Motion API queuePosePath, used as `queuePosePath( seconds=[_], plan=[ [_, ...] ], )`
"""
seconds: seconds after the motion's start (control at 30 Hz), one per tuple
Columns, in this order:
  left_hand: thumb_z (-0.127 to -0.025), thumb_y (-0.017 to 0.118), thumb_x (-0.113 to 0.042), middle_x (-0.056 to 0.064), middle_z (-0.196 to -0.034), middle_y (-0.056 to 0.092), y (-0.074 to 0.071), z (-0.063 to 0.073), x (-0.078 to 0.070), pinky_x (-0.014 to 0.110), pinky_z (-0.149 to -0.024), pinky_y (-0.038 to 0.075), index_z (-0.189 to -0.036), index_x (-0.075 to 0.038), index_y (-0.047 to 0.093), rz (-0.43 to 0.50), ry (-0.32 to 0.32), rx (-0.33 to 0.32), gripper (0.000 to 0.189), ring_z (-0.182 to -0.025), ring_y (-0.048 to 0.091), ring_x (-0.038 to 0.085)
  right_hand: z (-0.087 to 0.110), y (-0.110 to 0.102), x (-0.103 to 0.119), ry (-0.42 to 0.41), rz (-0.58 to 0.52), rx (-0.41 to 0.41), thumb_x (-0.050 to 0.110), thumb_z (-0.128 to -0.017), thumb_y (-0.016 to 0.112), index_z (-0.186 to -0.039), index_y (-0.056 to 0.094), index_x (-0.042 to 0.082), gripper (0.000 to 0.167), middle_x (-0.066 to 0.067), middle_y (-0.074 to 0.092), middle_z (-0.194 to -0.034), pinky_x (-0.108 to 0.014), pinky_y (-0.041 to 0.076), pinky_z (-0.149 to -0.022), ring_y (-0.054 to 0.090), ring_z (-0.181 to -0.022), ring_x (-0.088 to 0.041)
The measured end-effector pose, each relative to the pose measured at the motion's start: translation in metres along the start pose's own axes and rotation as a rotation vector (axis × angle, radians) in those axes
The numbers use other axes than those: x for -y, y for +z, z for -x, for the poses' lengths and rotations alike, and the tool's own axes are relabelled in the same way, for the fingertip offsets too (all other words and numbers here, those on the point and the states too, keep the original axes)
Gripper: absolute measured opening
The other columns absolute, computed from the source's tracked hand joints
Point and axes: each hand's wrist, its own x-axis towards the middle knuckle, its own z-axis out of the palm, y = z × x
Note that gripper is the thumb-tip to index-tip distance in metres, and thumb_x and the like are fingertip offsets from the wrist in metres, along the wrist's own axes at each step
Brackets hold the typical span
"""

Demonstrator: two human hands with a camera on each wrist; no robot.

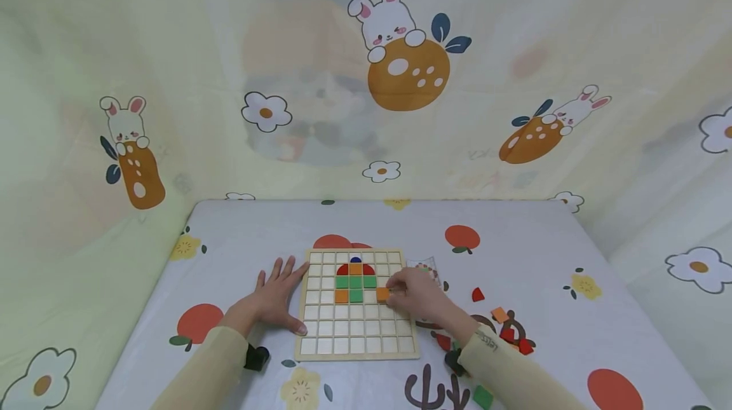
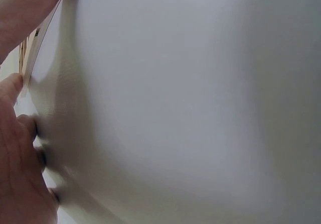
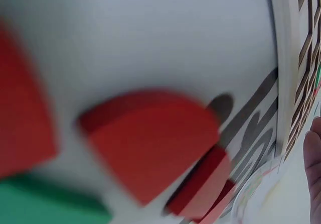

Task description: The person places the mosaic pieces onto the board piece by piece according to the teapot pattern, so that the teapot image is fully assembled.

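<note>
Sleeves nearest, pale yellow: left sleeve (image 1: 200,365) behind left hand (image 1: 271,300), right sleeve (image 1: 509,369) behind right hand (image 1: 420,295). Loose green tile (image 1: 483,397) beside the right sleeve, closer to the person than the right hand. Red pieces (image 1: 508,334) clustered to the right of the right hand, loose orange tile (image 1: 500,314) just beyond them. Right wrist view shows a curved-edge red piece up close, partly blurred.

Board (image 1: 357,356) is wooden, gridded, between the hands. Left hand: fingers straight and spread, thumb at the board's left edge near its front, index fingertip at the same edge farther out. Right hand: fingers curled, pinching orange square (image 1: 382,295) just left of the fingertips, over the board; can't tell if it touches the grid.

Same row, further left of the right hand: green square (image 1: 356,296), then second orange square (image 1: 341,296). Next row out: three green squares (image 1: 356,282). Beyond: third orange square (image 1: 356,268) between two rounded red pieces (image 1: 368,269), then blue piece (image 1: 356,260).

Small printed sheet (image 1: 429,264) just beyond the right hand, print too small to read. White tablecloth (image 1: 246,225) runs past both hands to a rabbit-print curtain (image 1: 217,35).
</note>
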Motion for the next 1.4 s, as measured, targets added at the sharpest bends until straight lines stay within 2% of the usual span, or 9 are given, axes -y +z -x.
queuePosePath(
  seconds=[0.13, 0.4, 0.73, 1.23, 1.4],
  plan=[
    [-0.06, 0.095, -0.052, 0.018, -0.173, 0.008, 0.0, 0.0, -0.001, 0.073, -0.122, 0.001, -0.165, -0.02, 0.022, -0.006, 0.0, 0.001, 0.131, -0.158, -0.004, 0.046, -0.002, 0.005, 0.006, 0.006, 0.013, 0.026, 0.014, -0.086, 0.08, -0.107, 0.077, 0.009, 0.021, -0.001, 0.069, -0.102, -0.036, 0.053, -0.082, 0.055, -0.088, -0.017],
    [-0.059, 0.095, -0.052, 0.019, -0.173, 0.008, 0.0, -0.001, -0.001, 0.074, -0.122, 0.001, -0.165, -0.02, 0.021, 0.001, 0.006, 0.001, 0.133, -0.158, -0.003, 0.047, -0.008, 0.011, 0.012, -0.089, 0.135, 0.012, 0.013, -0.085, 0.082, -0.101, 0.078, 0.007, 0.018, -0.002, 0.071, -0.097, -0.035, 0.053, -0.081, 0.056, -0.085, -0.014],
    [-0.059, 0.095, -0.052, 0.018, -0.173, 0.008, 0.002, -0.002, 0.003, 0.074, -0.122, 0.001, -0.165, -0.02, 0.021, -0.006, 0.004, -0.003, 0.133, -0.159, -0.004, 0.046, -0.013, 0.015, 0.014, -0.123, 0.146, 0.006, 0.012, -0.084, 0.083, -0.098, 0.077, 0.005, 0.017, -0.003, 0.07, -0.094, -0.034, 0.052, -0.078, 0.053, -0.082, -0.015],
    [-0.059, 0.095, -0.051, 0.019, -0.172, 0.009, 0.0, 0.001, 0.002, 0.073, -0.122, 0.0, -0.164, -0.019, 0.022, 0.012, 0.012, -0.002, 0.132, -0.158, -0.004, 0.047, -0.014, 0.02, 0.024, -0.026, 0.185, 0.018, 0.016, -0.084, 0.085, -0.1, 0.078, 0.007, 0.019, -0.003, 0.07, -0.095, -0.034, 0.054, -0.081, 0.053, -0.083, -0.016],
    [-0.06, 0.096, -0.051, 0.018, -0.173, 0.008, 0.0, 0.001, 0.001, 0.073, -0.122, 0.0, -0.164, -0.02, 0.022, 0.006, 0.006, -0.005, 0.132, -0.159, -0.004, 0.046, -0.015, 0.019, 0.024, -0.032, 0.186, 0.014, 0.016, -0.084, 0.085, -0.099, 0.078, 0.007, 0.019, -0.004, 0.07, -0.095, -0.035, 0.055, -0.082, 0.054, -0.084, -0.016]
  ],
)
